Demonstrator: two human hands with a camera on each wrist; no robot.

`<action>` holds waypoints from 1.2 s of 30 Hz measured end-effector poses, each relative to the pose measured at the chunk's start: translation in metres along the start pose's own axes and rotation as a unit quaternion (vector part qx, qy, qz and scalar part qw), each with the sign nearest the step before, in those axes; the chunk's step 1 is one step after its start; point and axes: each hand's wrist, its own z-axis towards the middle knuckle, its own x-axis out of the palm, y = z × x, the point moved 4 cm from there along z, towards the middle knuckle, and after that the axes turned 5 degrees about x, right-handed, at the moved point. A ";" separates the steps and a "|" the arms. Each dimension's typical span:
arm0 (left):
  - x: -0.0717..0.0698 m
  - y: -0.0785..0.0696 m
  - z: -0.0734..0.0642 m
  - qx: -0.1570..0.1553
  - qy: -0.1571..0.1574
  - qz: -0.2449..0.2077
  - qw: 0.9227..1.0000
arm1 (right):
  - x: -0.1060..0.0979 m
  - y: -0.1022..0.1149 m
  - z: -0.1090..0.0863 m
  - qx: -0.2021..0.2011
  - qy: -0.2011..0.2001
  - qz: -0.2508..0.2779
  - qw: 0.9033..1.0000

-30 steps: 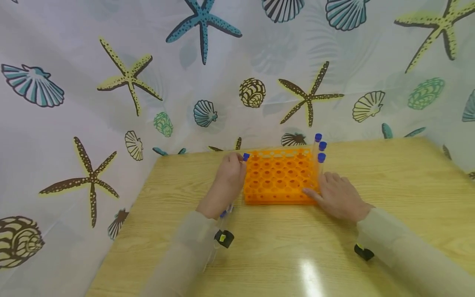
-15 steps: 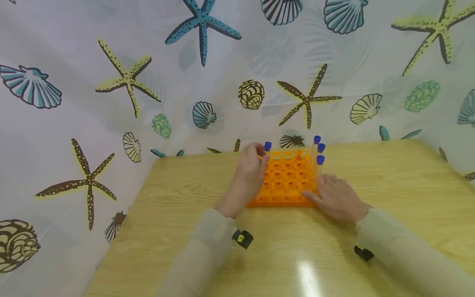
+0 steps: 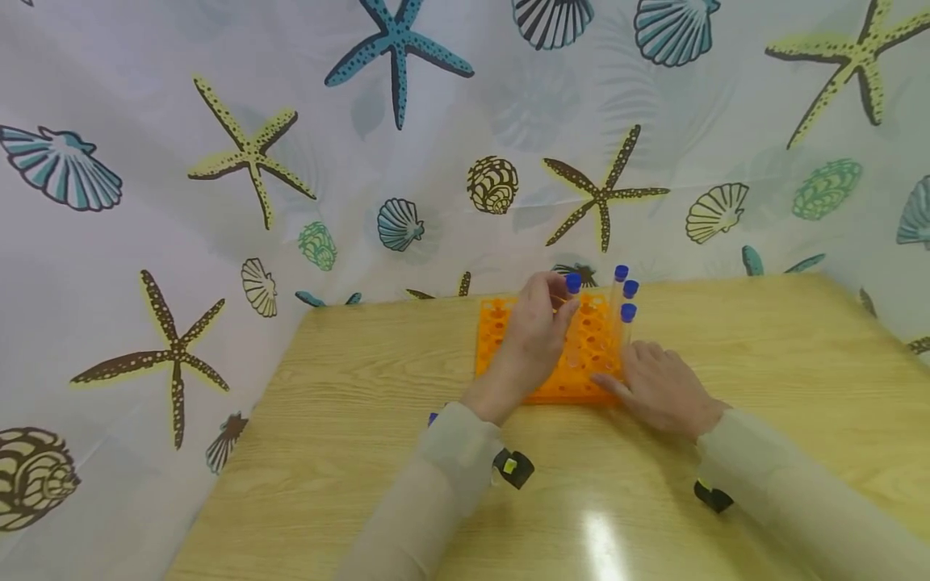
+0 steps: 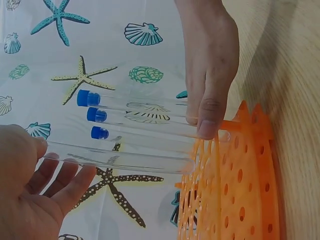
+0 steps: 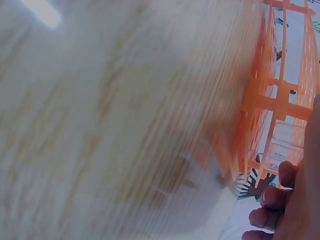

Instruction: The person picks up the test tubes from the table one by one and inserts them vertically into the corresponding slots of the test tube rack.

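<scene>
Left hand [image 3: 532,339] pinches tube [image 4: 130,157] (probably light, slippery; grasp below cap [image 3: 573,283]); right hand [image 3: 664,390], fingers relaxed, touches rack [image 3: 555,394] at four o'clock.

pale backdrop cloth [image 3: 465,105] | starfish prints [image 3: 395,39] | shell prints [image 3: 400,225] | wood-grain tabletop [image 3: 349,387]

My rack [image 3: 567,387] bright orange. Tubes [image 4: 140,159] clear, caps [image 4: 88,98] blue. My sleeves [image 3: 806,492] plain pale beige. Worktop [image 3: 363,355] yellowish, wood-grained. Backdrop cloth [image 3: 450,105] whitish, printed with starfish [image 3: 397,39] and shells [image 3: 400,224]: teal, yellow, brown, green.
</scene>
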 end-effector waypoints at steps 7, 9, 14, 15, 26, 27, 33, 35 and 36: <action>0.010 0.000 -0.001 -0.011 0.008 -0.012 1.000 | 0.000 0.001 0.001 -0.004 -0.010 0.000 1.000; 0.013 0.001 -0.002 -0.021 0.011 -0.015 1.000 | 0.000 0.001 0.001 -0.001 -0.009 0.003 1.000; 0.020 0.003 -0.003 -0.024 0.014 -0.013 1.000 | 0.003 0.000 0.001 0.005 -0.006 0.003 1.000; 0.021 0.003 -0.003 -0.020 0.014 -0.010 1.000 | 0.002 0.000 0.001 0.004 -0.007 0.002 1.000; 0.031 0.009 -0.008 -0.018 0.027 0.020 0.999 | -0.001 0.002 0.002 0.000 -0.005 0.000 1.000; 0.032 0.010 -0.008 -0.021 0.030 0.023 0.999 | -0.001 0.003 0.002 0.000 -0.004 0.001 1.000; 0.037 0.012 -0.011 -0.041 0.047 0.024 0.998 | -0.002 0.004 0.002 -0.002 -0.003 0.001 1.000; 0.038 0.012 -0.011 -0.034 0.049 0.027 0.998 | -0.003 0.003 0.001 -0.004 -0.003 0.001 1.000; 0.039 0.012 -0.011 -0.032 0.049 0.027 0.998 | -0.003 0.003 0.001 -0.004 -0.004 0.002 1.000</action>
